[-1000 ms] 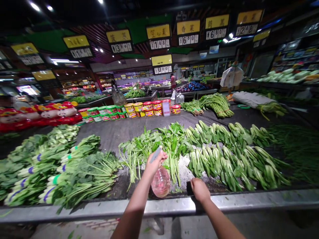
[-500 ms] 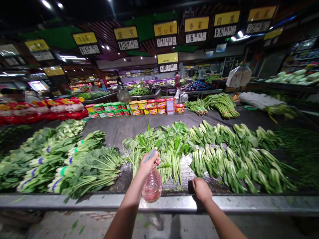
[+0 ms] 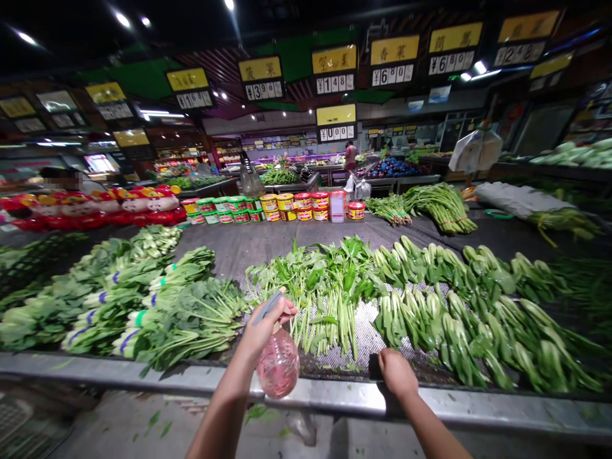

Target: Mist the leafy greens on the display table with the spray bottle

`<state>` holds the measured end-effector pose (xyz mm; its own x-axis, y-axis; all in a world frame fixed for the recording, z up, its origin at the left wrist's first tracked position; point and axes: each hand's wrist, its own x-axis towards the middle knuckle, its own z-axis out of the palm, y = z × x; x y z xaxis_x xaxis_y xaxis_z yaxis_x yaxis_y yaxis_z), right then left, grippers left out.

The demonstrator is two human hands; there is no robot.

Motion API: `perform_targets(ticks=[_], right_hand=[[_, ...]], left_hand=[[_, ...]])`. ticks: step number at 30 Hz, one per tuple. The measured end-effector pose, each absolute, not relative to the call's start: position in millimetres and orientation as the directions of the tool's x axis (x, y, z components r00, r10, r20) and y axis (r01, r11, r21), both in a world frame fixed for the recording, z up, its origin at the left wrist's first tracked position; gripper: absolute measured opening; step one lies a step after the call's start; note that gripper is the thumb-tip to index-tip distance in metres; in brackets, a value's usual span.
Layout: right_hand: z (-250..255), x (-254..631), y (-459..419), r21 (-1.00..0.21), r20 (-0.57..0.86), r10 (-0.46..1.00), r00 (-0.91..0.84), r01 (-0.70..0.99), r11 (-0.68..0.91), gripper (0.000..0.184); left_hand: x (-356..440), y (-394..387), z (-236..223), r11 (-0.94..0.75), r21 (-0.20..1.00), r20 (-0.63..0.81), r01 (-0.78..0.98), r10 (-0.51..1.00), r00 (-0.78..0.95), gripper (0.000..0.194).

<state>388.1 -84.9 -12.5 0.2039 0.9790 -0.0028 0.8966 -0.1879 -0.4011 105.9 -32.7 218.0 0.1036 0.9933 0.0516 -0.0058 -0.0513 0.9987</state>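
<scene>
My left hand [image 3: 272,319] is closed round the neck of a clear pink spray bottle [image 3: 278,363] with a grey top. The bottle hangs above the metal front edge [image 3: 329,390], before loose long-stemmed water spinach [image 3: 337,306]. My right hand [image 3: 398,373] is a fist low over the front edge, palm side hidden, so I cannot tell whether it holds anything. A dark patch, probably shadow, lies beside it. Nearest to this fist are rows of bok choy [image 3: 452,331]. Left of the bottle lie leafy bunches [image 3: 196,319], some with purple or green bands.
Behind the greens stand stacked round tins [image 3: 277,207] and red plush-looking figures [image 3: 143,204]. Bundled long green stems [image 3: 440,207] and a white-wrapped bundle [image 3: 521,197] lie at the back right. Price signs [image 3: 335,70] hang overhead. A person [image 3: 350,155] stands far back.
The view has swung left, so the stall appears further right. My left hand and the spray bottle have moved left and nearer to me. The right fist remains at the front edge.
</scene>
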Motion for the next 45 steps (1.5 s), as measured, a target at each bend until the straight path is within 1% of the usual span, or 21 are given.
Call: perform_targets(ticks=[4,10,12,15,18,21,26,34,40,45], right_hand=[[-18,390,-85,-0.394,0.011,0.981,0.194,0.902,-0.174,0.041],[-23,392,-85,-0.386,0.001,0.98,0.198,0.904,-0.182,0.04],[-23,392,-86,-0.381,-0.001,0.98,0.197,0.906,-0.182,0.04],[-22,391,-86,-0.37,-0.019,0.981,0.194,0.91,-0.187,0.04],[-22,391,-87,-0.371,-0.032,0.982,0.187,0.91,-0.185,0.039],[-22,391,-89,-0.375,-0.026,0.983,0.183,0.909,-0.179,0.04],[-22,390,-90,-0.365,-0.026,0.983,0.179,0.914,-0.176,0.04],[-23,390,-92,-0.34,-0.069,0.978,0.195,0.917,-0.207,0.038],[-23,388,-93,-0.332,-0.105,0.969,0.224,0.911,-0.246,0.039],[-26,388,-94,-0.3,-0.082,0.971,0.224,0.924,-0.239,0.039]], left_hand=[[89,-38,209,-0.03,0.999,0.032,-0.022,0.996,0.084,0.047],[67,-46,193,0.012,1.0,-0.012,-0.016,1.0,0.007,0.052],[59,-47,189,-0.004,1.0,0.005,-0.008,1.0,0.015,0.045],[50,-48,187,-0.074,0.996,0.073,0.047,0.997,0.024,0.037],[43,-49,188,-0.132,0.984,0.133,0.117,0.991,-0.001,0.038],[40,-50,194,-0.142,0.983,0.15,0.113,0.987,-0.059,0.042],[34,-51,207,-0.091,0.996,0.093,0.026,0.991,-0.101,0.045],[15,-49,214,-0.089,0.995,0.094,0.051,0.991,-0.094,0.046],[0,-47,201,0.029,0.993,-0.025,0.111,0.999,-0.036,0.047],[-13,-49,182,0.009,0.995,-0.003,0.1,0.999,-0.053,0.046]])
